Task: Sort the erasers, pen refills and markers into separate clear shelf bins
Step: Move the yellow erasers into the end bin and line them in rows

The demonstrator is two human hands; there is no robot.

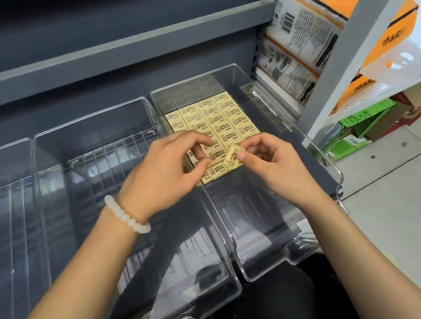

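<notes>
Erasers [215, 121], small cream-yellow blocks with dark print, lay flat in neat rows on the floor of a clear bin [273, 114] directly under and beyond both hands. From my remote seat I looked down through the head camera at the two bare hands meeting over the near edge of those rows.

My right hand [270, 162] pinched one loose eraser [233, 158] between thumb and curled fingertips, holding it tilted, just above the front row. My left hand [168, 172] hovered just beside it, thumb and forefinger curled toward each other over the rows; I could not tell whether those fingertips gripped an eraser or only touched one. A bracelet [127, 214] of pale round beads circled the left wrist.

To the left of the left hand sat a second clear bin [95, 136], and further left again a third clear bin [1, 169], each with a ribbed floor and no stock visible inside. All three bins rested side by side on a dark grey shelf, with another grey shelf [111, 54] above and beyond the hands.

To the right of the right hand, well apart, orange-and-white packs [318, 13] were stacked behind a pale slanted post [363, 29]. Lower on that side, green boxes [366, 116] sat near a pale tiled floor [400, 202].
</notes>
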